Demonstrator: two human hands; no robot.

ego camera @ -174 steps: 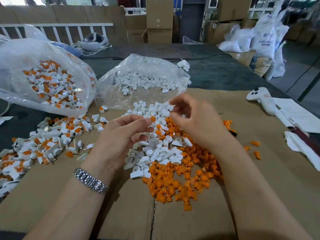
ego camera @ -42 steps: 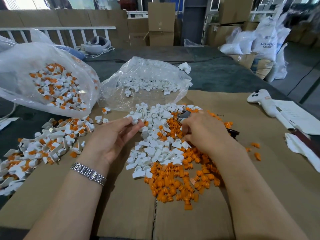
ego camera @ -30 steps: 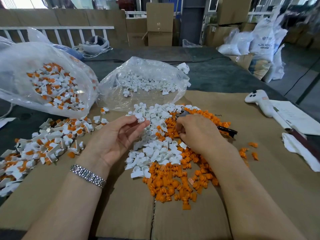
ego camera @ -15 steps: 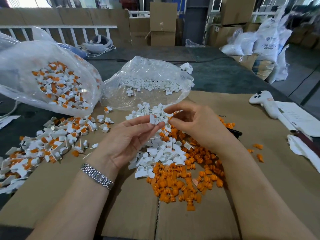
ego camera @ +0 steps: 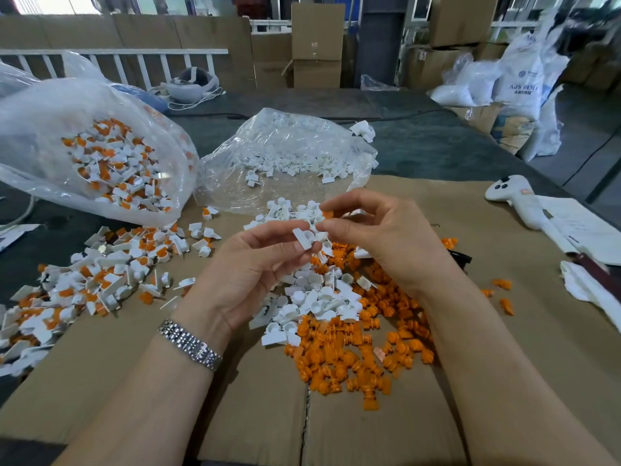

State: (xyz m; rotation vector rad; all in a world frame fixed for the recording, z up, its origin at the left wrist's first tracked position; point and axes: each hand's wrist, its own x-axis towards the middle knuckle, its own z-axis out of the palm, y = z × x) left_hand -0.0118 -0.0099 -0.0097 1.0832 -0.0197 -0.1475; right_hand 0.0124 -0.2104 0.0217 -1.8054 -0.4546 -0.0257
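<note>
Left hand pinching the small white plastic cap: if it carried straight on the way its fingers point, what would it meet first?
Most likely the right hand, pinching a small orange plastic plug; its thumb sits just beyond the small white plastic cap in the left hand. Whether they touch is unclear.

Place: warehouse or factory assembly floor.
Top centre: stacked cardboard boxes [ego camera: 317, 45].
Upper right: heaped white resin sacks [ego camera: 519, 82].
Centre: cardboard-covered worktable [ego camera: 504, 348], loose white parts [ego camera: 319, 297] and orange plugs [ego camera: 342, 361] in bulk.
Upper left: clear bag [ego camera: 50, 129] of assembled pieces.
</note>
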